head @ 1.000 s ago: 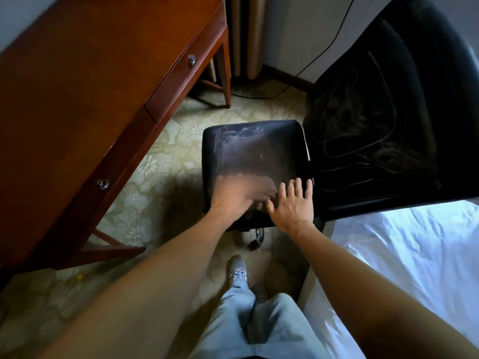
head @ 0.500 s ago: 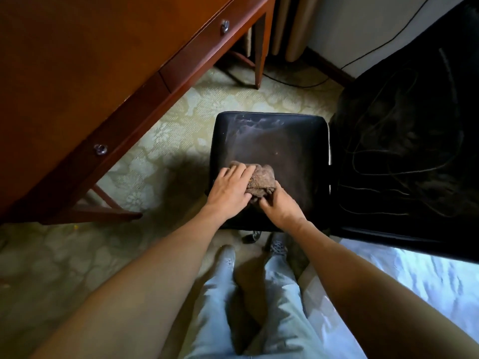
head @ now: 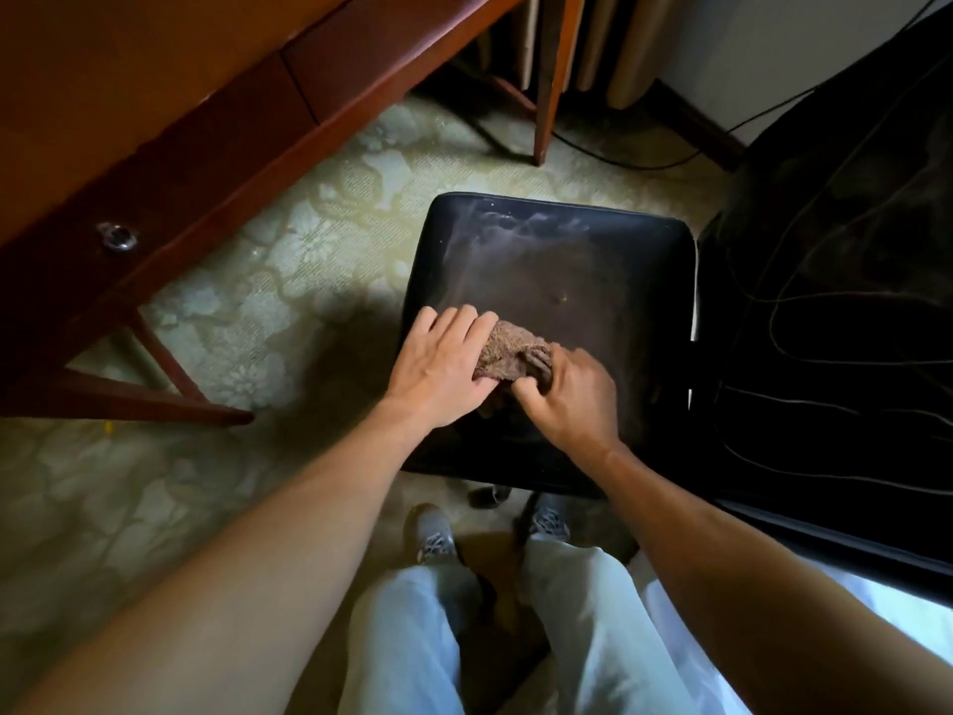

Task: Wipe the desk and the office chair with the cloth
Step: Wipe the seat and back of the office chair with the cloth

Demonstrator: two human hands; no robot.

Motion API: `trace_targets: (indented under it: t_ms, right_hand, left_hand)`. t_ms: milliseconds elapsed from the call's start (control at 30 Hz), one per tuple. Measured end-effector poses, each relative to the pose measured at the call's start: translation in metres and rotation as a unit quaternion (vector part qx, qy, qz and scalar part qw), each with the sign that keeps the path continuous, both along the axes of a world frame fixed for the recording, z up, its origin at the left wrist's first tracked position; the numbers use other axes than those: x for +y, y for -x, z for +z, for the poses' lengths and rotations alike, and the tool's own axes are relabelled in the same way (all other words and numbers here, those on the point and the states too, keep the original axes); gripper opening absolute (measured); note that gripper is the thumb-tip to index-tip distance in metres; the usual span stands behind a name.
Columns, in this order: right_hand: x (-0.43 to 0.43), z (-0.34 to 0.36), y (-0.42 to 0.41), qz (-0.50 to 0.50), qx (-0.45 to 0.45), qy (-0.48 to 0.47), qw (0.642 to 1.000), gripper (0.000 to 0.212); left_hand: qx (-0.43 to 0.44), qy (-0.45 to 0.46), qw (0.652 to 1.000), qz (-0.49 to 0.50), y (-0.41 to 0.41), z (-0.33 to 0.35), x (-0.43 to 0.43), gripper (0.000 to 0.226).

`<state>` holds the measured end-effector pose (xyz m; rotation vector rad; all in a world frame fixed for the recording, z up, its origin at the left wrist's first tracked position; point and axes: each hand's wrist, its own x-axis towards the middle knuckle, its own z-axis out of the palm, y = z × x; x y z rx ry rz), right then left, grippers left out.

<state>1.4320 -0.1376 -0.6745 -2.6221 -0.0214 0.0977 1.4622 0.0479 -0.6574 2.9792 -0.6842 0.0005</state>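
A brown cloth [head: 510, 350] lies bunched on the black seat of the office chair [head: 557, 270]. My left hand [head: 441, 369] rests flat on the cloth's left part, fingers straight. My right hand [head: 572, 394] grips the cloth's right end with curled fingers. The chair's black backrest [head: 845, 281] rises at the right. Dusty smears show on the far part of the seat. The red-brown wooden desk [head: 154, 110] fills the upper left.
The desk's drawers carry a metal knob [head: 117, 235], and its leg [head: 554, 74] stands behind the chair. A black cable [head: 619, 160] runs over the patterned carpet [head: 268, 281]. A white bed [head: 902, 616] edges in at the lower right. My shoes [head: 436, 534] stand below the seat.
My right hand went from lying flat on the seat to gripping the cloth. The left hand stays on the cloth. The camera has moved closer and lower over the seat.
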Motion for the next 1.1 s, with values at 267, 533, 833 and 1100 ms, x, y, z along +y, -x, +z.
trace_targets:
  t_ms: [267, 533, 833, 1100]
  right_hand:
    - [0.000, -0.049, -0.002, 0.004, -0.081, -0.073, 0.994, 0.048]
    - [-0.005, -0.076, 0.032, -0.004, -0.072, -0.121, 0.990, 0.056]
    - [-0.026, -0.079, 0.089, 0.041, -0.052, -0.091, 0.994, 0.029]
    - [-0.036, -0.055, 0.094, 0.081, -0.040, -0.102, 0.991, 0.014]
  left_hand:
    - [-0.080, 0.000, 0.997, 0.000, 0.000, -0.041, 0.002, 0.071]
    - [-0.112, -0.071, 0.989, 0.057, 0.040, -0.061, -0.012, 0.068]
    - [-0.113, -0.108, 0.984, 0.083, 0.114, -0.060, -0.026, 0.057]
    - [-0.108, -0.070, 0.985, 0.115, 0.126, -0.039, -0.027, 0.049]
